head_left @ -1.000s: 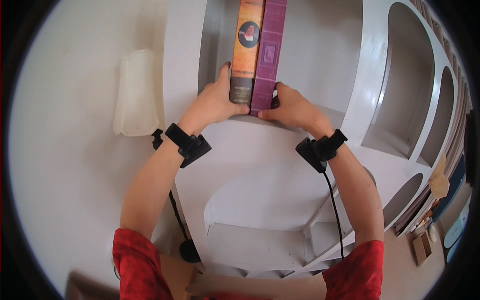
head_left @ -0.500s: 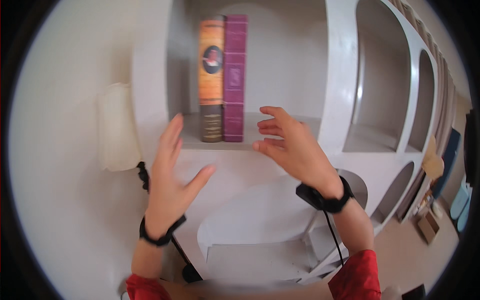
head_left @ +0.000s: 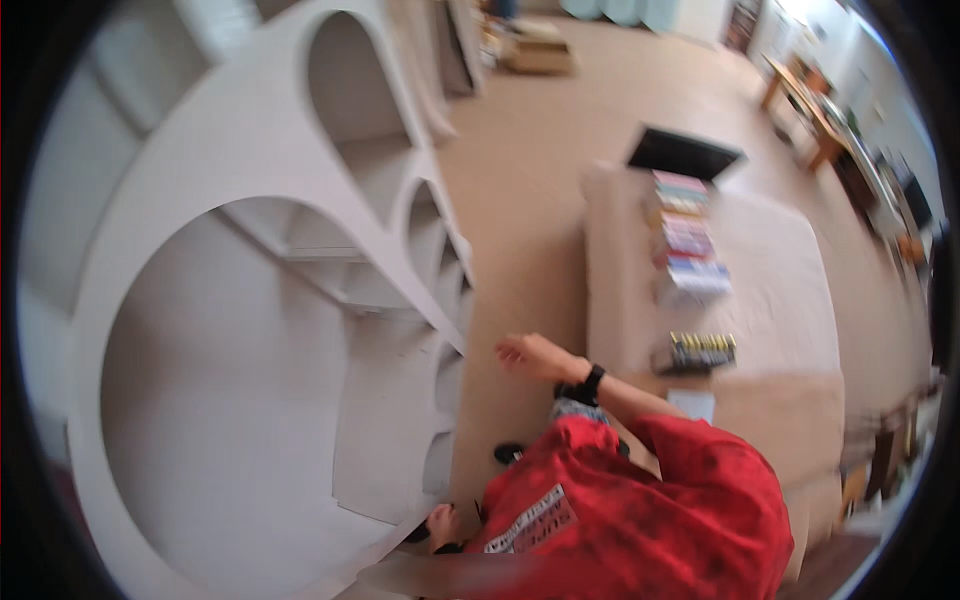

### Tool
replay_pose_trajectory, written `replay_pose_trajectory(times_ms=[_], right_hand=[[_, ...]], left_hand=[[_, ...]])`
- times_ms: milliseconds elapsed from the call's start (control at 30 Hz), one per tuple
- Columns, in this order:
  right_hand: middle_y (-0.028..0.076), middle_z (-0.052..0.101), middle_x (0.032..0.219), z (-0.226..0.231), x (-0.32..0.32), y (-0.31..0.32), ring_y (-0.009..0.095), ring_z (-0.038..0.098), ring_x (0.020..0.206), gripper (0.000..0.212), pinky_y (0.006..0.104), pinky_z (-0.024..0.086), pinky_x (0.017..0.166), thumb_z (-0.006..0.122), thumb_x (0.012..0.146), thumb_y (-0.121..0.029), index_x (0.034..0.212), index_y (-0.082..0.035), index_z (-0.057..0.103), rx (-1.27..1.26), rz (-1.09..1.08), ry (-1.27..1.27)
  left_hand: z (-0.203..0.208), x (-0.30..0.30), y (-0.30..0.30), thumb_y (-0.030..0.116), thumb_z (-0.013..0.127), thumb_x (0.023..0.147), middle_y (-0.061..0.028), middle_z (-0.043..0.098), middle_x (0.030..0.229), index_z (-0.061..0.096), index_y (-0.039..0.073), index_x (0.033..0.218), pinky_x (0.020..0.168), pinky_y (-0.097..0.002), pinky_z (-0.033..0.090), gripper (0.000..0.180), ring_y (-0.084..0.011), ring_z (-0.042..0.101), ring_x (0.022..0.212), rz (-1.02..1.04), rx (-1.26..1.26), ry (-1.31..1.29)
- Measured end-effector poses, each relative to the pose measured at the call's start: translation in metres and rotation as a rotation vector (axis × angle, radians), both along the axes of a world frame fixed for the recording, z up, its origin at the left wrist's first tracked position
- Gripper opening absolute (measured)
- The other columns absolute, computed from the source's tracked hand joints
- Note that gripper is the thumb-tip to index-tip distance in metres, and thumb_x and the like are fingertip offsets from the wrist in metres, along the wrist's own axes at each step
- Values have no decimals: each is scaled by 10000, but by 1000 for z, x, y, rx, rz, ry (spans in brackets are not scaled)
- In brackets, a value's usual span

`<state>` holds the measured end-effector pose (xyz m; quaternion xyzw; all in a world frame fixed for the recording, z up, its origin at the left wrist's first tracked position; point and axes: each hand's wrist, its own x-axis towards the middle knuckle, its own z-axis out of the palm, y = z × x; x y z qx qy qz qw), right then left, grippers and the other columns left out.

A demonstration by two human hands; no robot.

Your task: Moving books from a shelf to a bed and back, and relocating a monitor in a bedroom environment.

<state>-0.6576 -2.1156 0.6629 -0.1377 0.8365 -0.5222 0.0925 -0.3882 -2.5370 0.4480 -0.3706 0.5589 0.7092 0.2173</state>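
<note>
My right hand [head_left: 532, 357], with a black band at the wrist, hangs in the air to the right of the white shelf unit [head_left: 270, 130]. Its fingers are slightly blurred, loosely bent and open, and I see nothing in them. Low down, beside the unit's lower edge, my left hand [head_left: 442, 524] shows only in part near my red shirt. Whether its fingers are closed is not clear. To the right, a covered table [head_left: 780, 270] bears a row of stacked books [head_left: 685, 235] and a separate dark stack with yellow marks [head_left: 703, 350].
At the table's far end stands a black screen-like panel [head_left: 685, 153]. A cardboard box [head_left: 540, 52] lies on the floor [head_left: 530, 170] farther back. A wooden table [head_left: 800, 110] with things on it stands at the far right.
My view has swung right, from the orange and purple books on the shelf to the table. Both hands have left those books; my left hand has dropped low.
</note>
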Motion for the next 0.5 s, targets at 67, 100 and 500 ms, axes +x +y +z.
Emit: replay_pose_trajectory(times_ms=[67,100,500], right_hand=[[145,684,956,-67,33,62,289,666,900,310,370,529,779,639,807,-167,1077,-17,608,208,-207,-135],[152,687,929,-97,50,91,287,669,892,304,369,530,773,643,801,-164,1061,-9,614,199,-274,-156],[195,601,1011,-226,198,318,313,634,793,538,418,538,608,675,778,-319,1147,48,540,-677,-1756,-865]], left_hand=[[7,8,3,99,543,890,-65,612,825,615,35,958,746,-302,491,118,-160,598,840,-144,-50,-103],[15,-23,27,113,547,891,-68,612,837,612,41,964,745,-308,492,122,-163,598,845,-207,-87,-136],[58,-131,88,256,567,913,-96,607,1021,543,91,1146,805,-407,489,287,-208,589,985,-275,-389,-256]])
